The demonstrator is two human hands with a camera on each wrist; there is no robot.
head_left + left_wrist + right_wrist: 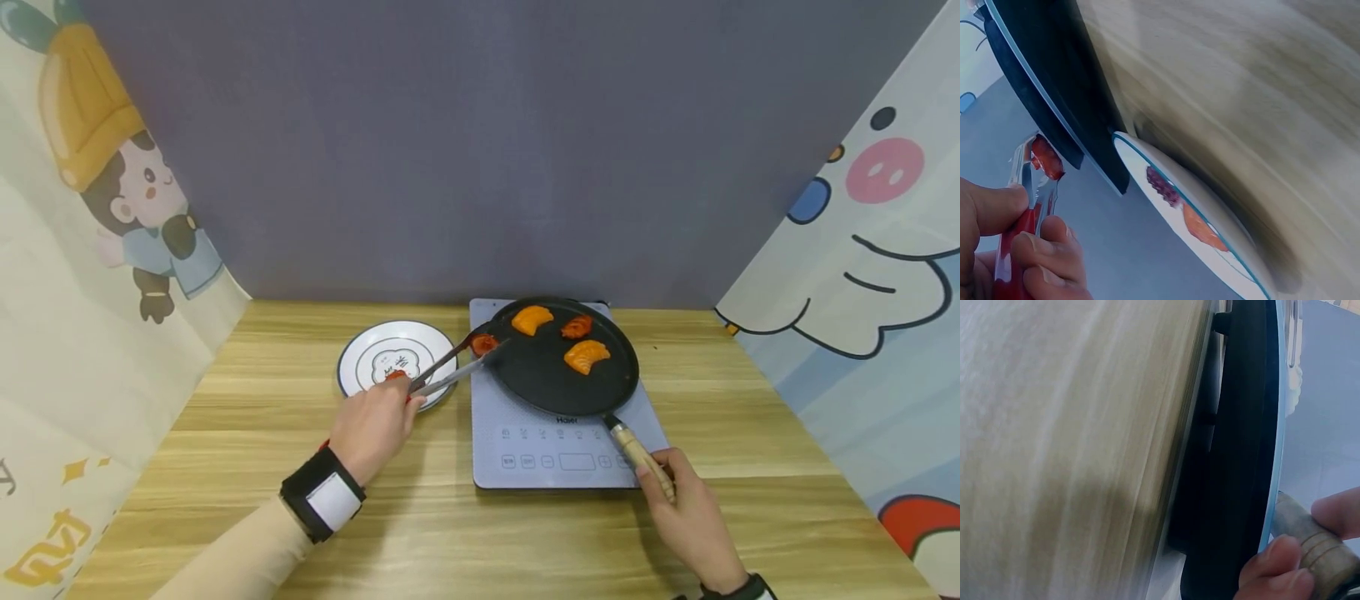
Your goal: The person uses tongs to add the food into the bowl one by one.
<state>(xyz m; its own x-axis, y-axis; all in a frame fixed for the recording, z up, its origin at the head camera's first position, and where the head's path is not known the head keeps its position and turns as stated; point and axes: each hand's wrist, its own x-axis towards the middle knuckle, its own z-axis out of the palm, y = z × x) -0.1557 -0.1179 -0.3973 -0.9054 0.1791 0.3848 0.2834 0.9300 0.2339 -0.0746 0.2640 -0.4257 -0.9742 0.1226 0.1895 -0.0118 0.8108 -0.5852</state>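
Observation:
My left hand (377,427) grips metal tongs (442,379) with red handles. Their tips pinch a reddish food piece (1047,157) at the left edge of a black frying pan (525,375). In the pan lie two orange slices (587,357) and a dark red piece (577,326). My right hand (690,517) holds the pan's wooden handle (642,457). Beneath my left hand is a white plate (360,350) with a blue rim. The left wrist view shows an orange-red piece (1202,229) and a purplish piece (1163,186) on it.
The pan sits on a white induction cooktop (495,467), its touch controls facing me. A wood-grain table (262,417) carries everything. Behind it stands a grey panel (480,150), with cartoon-printed sheets (60,333) at both sides.

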